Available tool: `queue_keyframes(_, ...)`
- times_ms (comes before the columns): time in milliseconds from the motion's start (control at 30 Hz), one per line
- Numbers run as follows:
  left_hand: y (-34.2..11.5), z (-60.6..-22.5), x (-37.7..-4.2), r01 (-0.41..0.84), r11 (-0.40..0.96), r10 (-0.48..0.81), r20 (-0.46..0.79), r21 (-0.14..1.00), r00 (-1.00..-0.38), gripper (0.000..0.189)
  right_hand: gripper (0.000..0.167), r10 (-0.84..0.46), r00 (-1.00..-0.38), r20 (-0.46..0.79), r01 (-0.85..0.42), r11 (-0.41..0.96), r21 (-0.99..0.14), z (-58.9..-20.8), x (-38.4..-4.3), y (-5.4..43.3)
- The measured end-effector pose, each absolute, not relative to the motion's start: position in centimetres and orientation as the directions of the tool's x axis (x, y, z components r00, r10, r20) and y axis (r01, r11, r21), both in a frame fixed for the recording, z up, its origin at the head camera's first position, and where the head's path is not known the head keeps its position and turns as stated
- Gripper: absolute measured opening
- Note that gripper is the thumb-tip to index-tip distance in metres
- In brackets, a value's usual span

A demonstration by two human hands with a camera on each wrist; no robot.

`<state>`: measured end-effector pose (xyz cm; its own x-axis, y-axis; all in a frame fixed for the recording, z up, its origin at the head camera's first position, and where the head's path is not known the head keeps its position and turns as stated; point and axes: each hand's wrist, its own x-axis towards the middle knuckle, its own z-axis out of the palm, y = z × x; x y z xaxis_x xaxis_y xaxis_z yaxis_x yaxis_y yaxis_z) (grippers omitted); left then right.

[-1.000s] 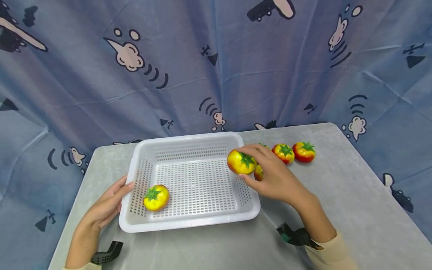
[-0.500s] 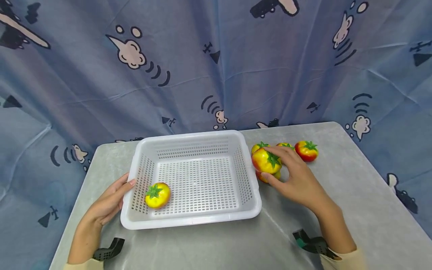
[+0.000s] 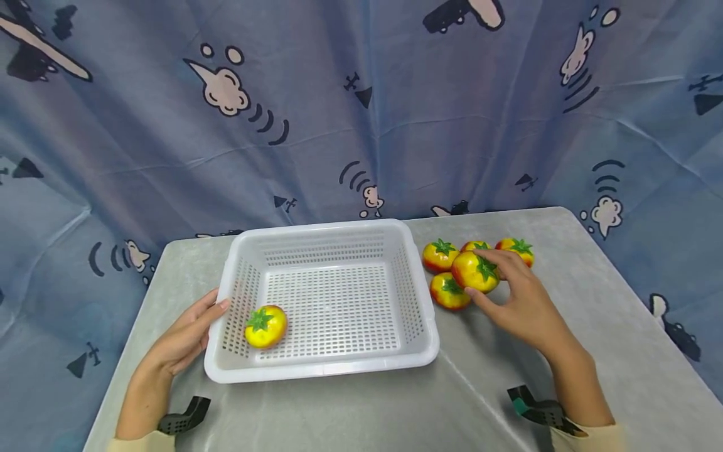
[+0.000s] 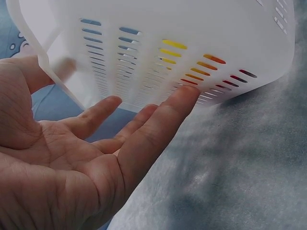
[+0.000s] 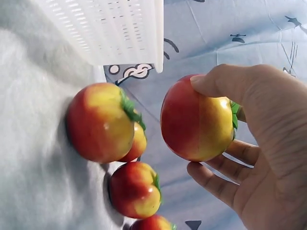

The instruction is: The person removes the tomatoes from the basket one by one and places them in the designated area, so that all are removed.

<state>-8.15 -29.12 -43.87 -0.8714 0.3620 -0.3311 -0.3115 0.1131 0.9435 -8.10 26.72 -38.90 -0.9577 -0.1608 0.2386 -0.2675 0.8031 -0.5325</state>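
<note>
My left hand [image 3: 183, 336] grips the left side of a white plastic basket [image 3: 322, 371], thumb over the rim and fingers against the outer wall. In the left wrist view, the fingers [image 4: 158, 129] lie along the slotted wall. One yellow tomato [image 3: 265, 326] with a green calyx sits in the basket's near left corner. To the right of the basket, my right hand [image 3: 522, 301] holds a red and yellow tomato [image 3: 473, 271] between thumb and fingers. The right wrist view shows this held tomato [image 5: 196, 122] raised off the grey table.
Close to the basket's right side, a tomato [image 3: 440, 256] and a nearer tomato [image 3: 449, 292] rest on the grey table [image 3: 599, 326]. Behind my right hand are a partly hidden tomato [image 3: 474, 245] and another tomato [image 3: 516, 249]. A blue patterned curtain [image 3: 316, 113] hangs behind the table.
My right hand has moved right with its tomato, from over the basket's right rim to over the tomatoes on the table. The left hand keeps its grip on the basket.
</note>
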Motion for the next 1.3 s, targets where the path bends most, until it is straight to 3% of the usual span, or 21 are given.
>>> queue_keyframes(900,-29.3,-44.0,-8.2,-0.278,0.089,0.408,-0.290,0.956,-0.866,0.070,0.067,-0.165,-0.952,0.257,-0.276,0.826,-0.491,-42.0,-8.1,30.0)
queue_keyframes(1300,-29.1,-43.8,-8.2,-0.280,0.110,0.396,-0.300,0.954,-0.868,0.071,0.066,-0.183,-0.972,0.149,-0.234,0.824,-0.516,-42.7,-8.3,31.2)
